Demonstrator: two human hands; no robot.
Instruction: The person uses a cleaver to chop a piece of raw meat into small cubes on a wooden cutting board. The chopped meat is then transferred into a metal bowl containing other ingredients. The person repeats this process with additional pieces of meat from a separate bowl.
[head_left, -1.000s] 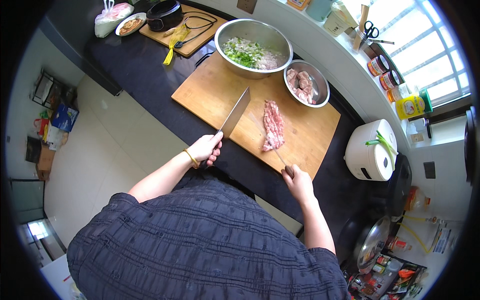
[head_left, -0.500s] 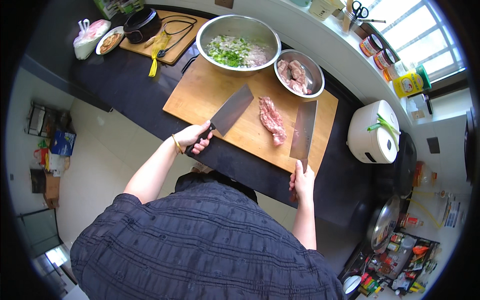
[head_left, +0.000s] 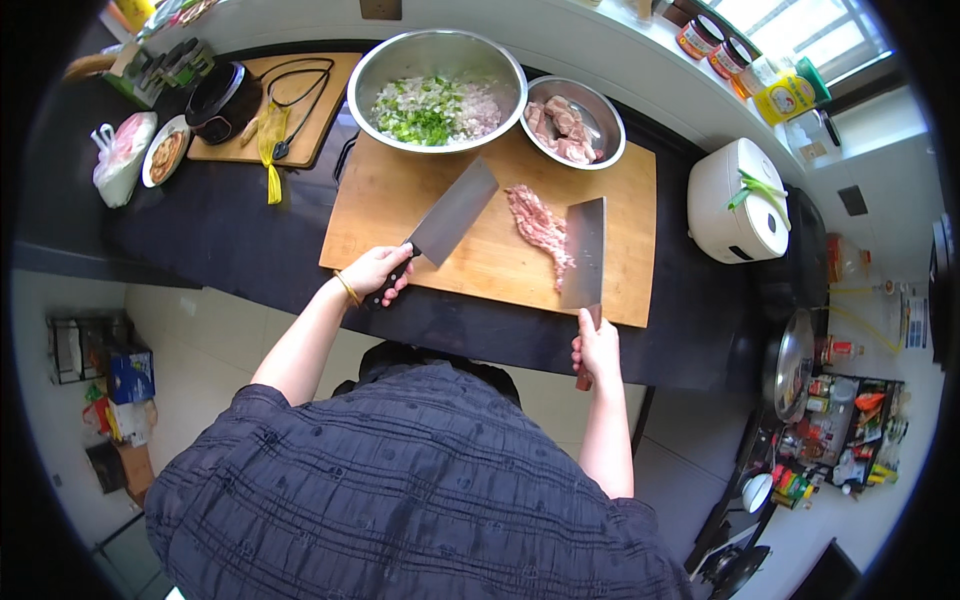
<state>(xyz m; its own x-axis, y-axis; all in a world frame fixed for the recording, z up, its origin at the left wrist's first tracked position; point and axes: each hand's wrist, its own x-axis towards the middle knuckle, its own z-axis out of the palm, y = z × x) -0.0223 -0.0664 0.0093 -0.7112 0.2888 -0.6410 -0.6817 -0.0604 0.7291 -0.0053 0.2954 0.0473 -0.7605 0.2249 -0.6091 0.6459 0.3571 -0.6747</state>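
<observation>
Both my hands are closed on cleavers over a wooden cutting board (head_left: 628, 240). My left hand (head_left: 380, 274) grips the black handle of one cleaver (head_left: 458, 212), whose blade slants up and right above the board. Wrapped round a brown handle, my right hand (head_left: 597, 346) has the other cleaver (head_left: 586, 255) at the right side of a strip of chopped pink meat (head_left: 537, 226). That blade touches or overlaps the meat's near end; which of these, I cannot tell. Between the two blades lies the meat, ragged and thinner toward me.
Beyond the board's far edge stand a big steel bowl (head_left: 437, 45) of chopped greens and pale bits, and a smaller steel bowl (head_left: 611, 130) of meat pieces. A white rice cooker (head_left: 725, 205) with scallions on it is at right. A second board (head_left: 330, 100) carries a black pot (head_left: 222, 103).
My right cleaver has come left against the meat, whose near end now looks looser and more spread. The left cleaver keeps nearly the same pose. The whole view has shifted.
</observation>
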